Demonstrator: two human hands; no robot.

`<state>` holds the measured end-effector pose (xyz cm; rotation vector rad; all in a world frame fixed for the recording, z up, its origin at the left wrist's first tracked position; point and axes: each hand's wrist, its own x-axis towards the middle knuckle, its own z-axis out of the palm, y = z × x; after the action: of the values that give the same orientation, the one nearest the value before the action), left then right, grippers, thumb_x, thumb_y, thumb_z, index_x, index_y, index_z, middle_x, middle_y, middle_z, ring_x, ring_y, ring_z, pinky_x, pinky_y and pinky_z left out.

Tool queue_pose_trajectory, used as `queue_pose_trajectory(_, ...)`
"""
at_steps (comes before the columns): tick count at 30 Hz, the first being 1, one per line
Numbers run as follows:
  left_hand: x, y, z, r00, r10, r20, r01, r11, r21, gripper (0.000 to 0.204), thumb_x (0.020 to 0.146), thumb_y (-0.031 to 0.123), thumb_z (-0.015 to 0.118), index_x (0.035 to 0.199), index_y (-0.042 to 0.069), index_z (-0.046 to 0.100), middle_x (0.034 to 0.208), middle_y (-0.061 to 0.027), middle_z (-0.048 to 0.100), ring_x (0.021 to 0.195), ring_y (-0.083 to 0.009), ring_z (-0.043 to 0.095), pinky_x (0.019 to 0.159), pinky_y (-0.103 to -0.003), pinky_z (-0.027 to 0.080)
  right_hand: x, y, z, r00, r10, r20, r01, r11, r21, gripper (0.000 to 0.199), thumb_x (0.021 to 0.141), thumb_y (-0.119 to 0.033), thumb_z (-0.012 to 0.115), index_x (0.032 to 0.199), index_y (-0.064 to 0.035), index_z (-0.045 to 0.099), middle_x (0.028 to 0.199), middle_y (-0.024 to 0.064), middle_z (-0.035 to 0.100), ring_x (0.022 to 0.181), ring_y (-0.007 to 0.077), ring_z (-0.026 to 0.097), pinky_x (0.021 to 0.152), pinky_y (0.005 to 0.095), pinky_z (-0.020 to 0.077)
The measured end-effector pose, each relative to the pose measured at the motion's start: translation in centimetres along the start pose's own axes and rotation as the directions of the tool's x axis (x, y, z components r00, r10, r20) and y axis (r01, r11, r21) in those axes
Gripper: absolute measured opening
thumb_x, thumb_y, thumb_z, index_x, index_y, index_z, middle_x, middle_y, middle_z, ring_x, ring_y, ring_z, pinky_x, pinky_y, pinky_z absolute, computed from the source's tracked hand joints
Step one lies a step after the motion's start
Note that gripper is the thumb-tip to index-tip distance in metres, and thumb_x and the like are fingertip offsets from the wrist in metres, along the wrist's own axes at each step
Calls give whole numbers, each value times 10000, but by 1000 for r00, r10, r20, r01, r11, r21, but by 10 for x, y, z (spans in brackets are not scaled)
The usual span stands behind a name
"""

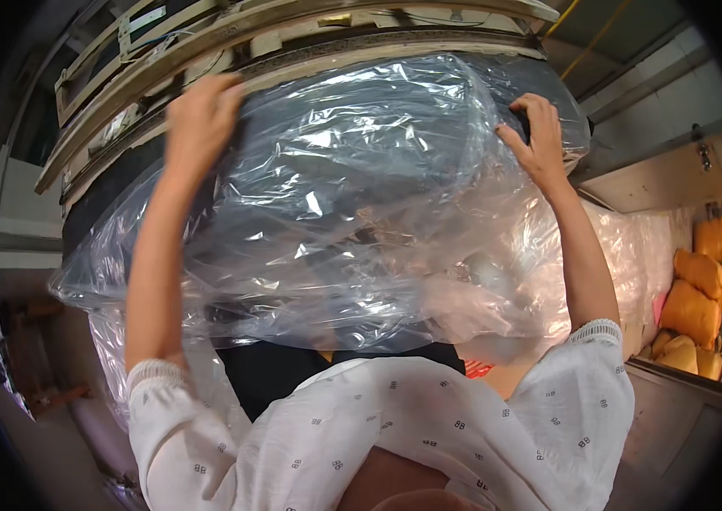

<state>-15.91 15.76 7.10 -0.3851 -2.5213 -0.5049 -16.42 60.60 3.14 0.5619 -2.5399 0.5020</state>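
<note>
- Plastic sheet (318, 179), wrinkled, covers dark material (123, 194).
- Left hand (203, 115): sheet's far-left edge, fingers curled, blurred; can't tell if gripping.
- Right hand (538, 136): sheet's far-right side, half-open, thumb apart, no clear hold.
- Step: apparently spreading sheet; next move probably calls for even smoothing.

White glare streaks the clear plastic sheet (335, 200) at centre, warming to pink at right; the left hand (202, 119) blurs slightly; straight edges bow toward black corners.
</note>
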Motion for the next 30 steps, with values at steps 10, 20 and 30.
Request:
queue_pose_trajectory(10, 42, 74, 120, 988, -139, -64, 90, 864, -495, 156, 790, 177, 637, 875, 51, 602, 791, -66, 609, 703, -206, 575, 641, -317, 432, 11, 4, 2, 998, 52, 31, -56, 986, 154, 421, 743, -391, 628, 998, -69, 536, 1035, 92, 494, 997, 263, 443, 872, 352, 326)
queue_pose_trajectory(20, -10, 55, 62, 962, -252, -105, 189, 892, -411, 142, 786, 140, 646, 831, 16, 592, 741, -94, 583, 641, -176, 565, 604, -274, 443, 72, -70, 50, 941, 107, 320, -317, 607, 729, 269, 824, -272, 583, 900, -15, 561, 771, 18, 519, 747, 119, 490, 706, 267, 393)
queue_pose_trajectory(30, -67, -26, -14, 979, -159, -125, 166, 985, 54, 140, 815, 142, 609, 856, 12, 575, 809, -123, 571, 728, -270, 571, 659, -330, 446, 27, -90, -24, 364, -451, 815, -771, 345, 535, 272, 766, -284, 679, 898, -52, 631, 789, 3, 606, 740, 78, 541, 693, 184, 409)
